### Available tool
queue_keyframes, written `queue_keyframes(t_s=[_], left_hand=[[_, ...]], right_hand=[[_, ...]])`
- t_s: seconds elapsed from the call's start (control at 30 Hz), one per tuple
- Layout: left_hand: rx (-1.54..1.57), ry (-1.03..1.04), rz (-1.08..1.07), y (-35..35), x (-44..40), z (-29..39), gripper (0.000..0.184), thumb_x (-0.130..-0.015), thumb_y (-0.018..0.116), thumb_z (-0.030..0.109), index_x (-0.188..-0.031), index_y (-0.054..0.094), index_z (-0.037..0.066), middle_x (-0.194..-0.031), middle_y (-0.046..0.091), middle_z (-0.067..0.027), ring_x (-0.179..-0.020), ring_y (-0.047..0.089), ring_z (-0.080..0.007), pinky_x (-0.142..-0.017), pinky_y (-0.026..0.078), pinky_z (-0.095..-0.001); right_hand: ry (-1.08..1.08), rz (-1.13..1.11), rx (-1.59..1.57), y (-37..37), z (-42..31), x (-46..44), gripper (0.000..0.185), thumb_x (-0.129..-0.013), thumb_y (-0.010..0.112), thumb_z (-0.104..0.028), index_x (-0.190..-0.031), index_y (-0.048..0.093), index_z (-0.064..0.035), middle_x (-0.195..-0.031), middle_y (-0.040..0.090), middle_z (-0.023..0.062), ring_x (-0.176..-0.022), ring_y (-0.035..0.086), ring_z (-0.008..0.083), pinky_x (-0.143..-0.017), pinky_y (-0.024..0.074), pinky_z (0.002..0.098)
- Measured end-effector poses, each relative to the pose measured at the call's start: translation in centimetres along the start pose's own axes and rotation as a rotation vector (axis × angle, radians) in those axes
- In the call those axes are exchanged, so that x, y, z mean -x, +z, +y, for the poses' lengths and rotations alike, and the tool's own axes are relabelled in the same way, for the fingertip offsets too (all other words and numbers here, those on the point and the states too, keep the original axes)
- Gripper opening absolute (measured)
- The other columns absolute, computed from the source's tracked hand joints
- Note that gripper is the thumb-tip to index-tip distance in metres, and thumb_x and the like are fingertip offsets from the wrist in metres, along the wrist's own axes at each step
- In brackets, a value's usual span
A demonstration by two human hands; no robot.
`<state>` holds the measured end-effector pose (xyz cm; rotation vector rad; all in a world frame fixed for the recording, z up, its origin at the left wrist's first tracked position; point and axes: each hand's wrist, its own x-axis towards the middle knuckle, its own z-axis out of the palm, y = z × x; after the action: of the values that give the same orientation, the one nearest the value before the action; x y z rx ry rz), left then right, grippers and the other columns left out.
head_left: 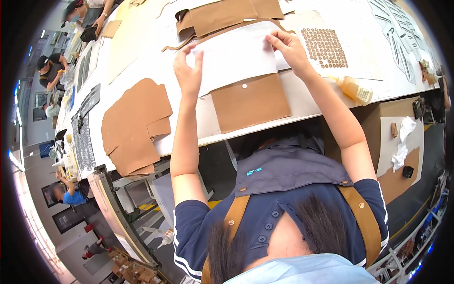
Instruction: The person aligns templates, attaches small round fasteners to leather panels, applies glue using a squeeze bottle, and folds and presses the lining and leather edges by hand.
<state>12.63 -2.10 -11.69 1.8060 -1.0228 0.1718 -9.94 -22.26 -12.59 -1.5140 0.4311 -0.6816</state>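
Observation:
A white sheet [236, 59] lies over a brown leather-like panel [250, 106], with a brown strip along the sheet's far edge. The panel's near half shows, with a small white round piece on it. My right hand [291, 51] has thumb and forefinger pinched at the sheet's far right corner. At the sheet's left edge is my left hand [187, 73], its thumb and fingers apart and nothing seen between them. Just beyond the sheet rest folded brown pieces [222, 19].
A stack of brown cut pieces [137, 123] sits at left near the table edge. To the right are rows of small brown discs [325, 47] and a bottle of amber liquid [357, 91] lying tilted. Other people work along the left side.

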Motion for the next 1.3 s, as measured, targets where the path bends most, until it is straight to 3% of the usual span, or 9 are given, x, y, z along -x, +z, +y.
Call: queue_keyframes(t_s=[0.17, 0.27, 0.5, 0.8, 0.9, 1.0, 1.2, 1.23, 1.3], left_hand=[[-0.255, 0.537, -0.128, 4.6, -2.0, 6.9, 0.034, -0.091, 0.077, 0.03, -0.117, 0.072, 0.009, -0.113, 0.073, -0.009, -0.104, 0.064, -0.0282, -0.108, 0.041, -0.0415], [-0.145, 0.324, -0.597, 5.9, -3.1, 8.1, 0.024, -0.091, 0.076, 0.029, -0.1, 0.076, 0.007, -0.095, 0.075, -0.0056, -0.089, 0.066, -0.0241, -0.102, 0.043, -0.0402], [-0.043, 0.311, -0.498, 6.5, -3.3, 8.8, 0.023, -0.092, 0.074, 0.025, -0.086, 0.074, 0.003, -0.078, 0.072, -0.0077, -0.077, 0.066, -0.022, -0.089, 0.046, -0.037], [-0.007, 0.174, -0.473, 6.8, -2.6, 8.8, 0.024, -0.094, 0.073, 0.025, -0.094, 0.074, 0.0, -0.078, 0.072, -0.0115, -0.07, 0.064, -0.0211, -0.067, 0.051, -0.0323], [-0.099, 0.174, -0.548, 6.6, -2.3, 9.5, 0.024, -0.095, 0.072, 0.026, -0.096, 0.075, 0.001, -0.08, 0.072, -0.0123, -0.072, 0.066, -0.0202, -0.07, 0.051, -0.0322], [-0.144, 0.336, -0.484, 6.1, -2.3, 8.8, 0.022, -0.095, 0.072, 0.024, -0.095, 0.075, 0.002, -0.079, 0.072, -0.011, -0.07, 0.064, -0.0188, -0.067, 0.05, -0.0313], [-0.087, 0.051, -0.535, 3.0, -3.2, 6.9, 0.023, -0.092, 0.075, 0.028, -0.092, 0.075, 0.005, -0.081, 0.074, -0.0105, -0.068, 0.068, -0.0247, -0.064, 0.051, -0.0346], [-0.07, 0.103, -0.543, 3.0, -3.0, 7.2, 0.02, -0.095, 0.073, 0.024, -0.095, 0.074, 0.003, -0.076, 0.07, -0.0074, -0.065, 0.058, -0.0147, -0.064, 0.047, -0.0294], [-0.12, 0.154, -0.521, 3.1, -2.7, 7.8, 0.022, -0.095, 0.074, 0.025, -0.094, 0.074, 0.004, -0.075, 0.069, -0.0068, -0.064, 0.057, -0.014, -0.063, 0.046, -0.0292]], right_hand=[[-0.024, -0.069, 0.012, 0.5, -0.6, 0.6, 0.027, -0.103, 0.063, -0.029, -0.104, 0.073, -0.004, -0.093, 0.071, -0.0039, -0.087, 0.059, 0.0058, -0.084, 0.047, 0.0265], [-0.046, -0.073, 0.07, 0.1, -0.2, 0.9, 0.028, -0.103, 0.064, -0.029, -0.105, 0.072, -0.0027, -0.094, 0.071, -0.0025, -0.088, 0.06, 0.0085, -0.084, 0.0473, 0.0278], [-0.139, -0.286, 0.744, -1.9, 2.2, 2.4, 0.022, -0.079, 0.083, -0.021, -0.091, 0.075, -0.0037, -0.088, 0.074, 0.0131, -0.086, 0.068, 0.0233, -0.078, 0.0523, 0.0369], [0.086, -0.278, 0.504, -1.3, 0.3, 2.3, 0.024, -0.092, 0.076, -0.024, -0.092, 0.071, -0.0003, -0.08, 0.066, 0.006, -0.077, 0.057, 0.0142, -0.077, 0.0476, 0.0305], [-0.194, -0.053, 0.343, -0.1, 0.6, 1.8, 0.025, -0.099, 0.07, -0.026, -0.096, 0.071, -0.0008, -0.084, 0.067, 0.0021, -0.08, 0.059, 0.0125, -0.081, 0.0474, 0.029], [-0.087, -0.036, 0.087, -0.4, 0.7, 1.3, 0.026, -0.099, 0.069, -0.027, -0.098, 0.072, -0.0013, -0.086, 0.071, 0.001, -0.08, 0.059, 0.0093, -0.079, 0.0476, 0.0273], [-0.016, 0.003, -0.019, 0.4, -0.6, 1.8, 0.025, -0.102, 0.066, -0.023, -0.099, 0.073, 0.001, -0.088, 0.072, -0.0006, -0.083, 0.06, 0.0048, -0.078, 0.0472, 0.023], [-0.022, 0.021, -0.012, 0.8, -0.8, 1.8, 0.026, -0.103, 0.066, -0.023, -0.099, 0.073, 0.001, -0.088, 0.072, -0.0002, -0.083, 0.06, 0.0051, -0.078, 0.0475, 0.023], [-0.043, 0.018, -0.036, 1.0, -0.3, 1.1, 0.026, -0.102, 0.066, -0.025, -0.099, 0.073, 0.0003, -0.088, 0.073, 0.001, -0.085, 0.061, 0.0056, -0.08, 0.0476, 0.023]])
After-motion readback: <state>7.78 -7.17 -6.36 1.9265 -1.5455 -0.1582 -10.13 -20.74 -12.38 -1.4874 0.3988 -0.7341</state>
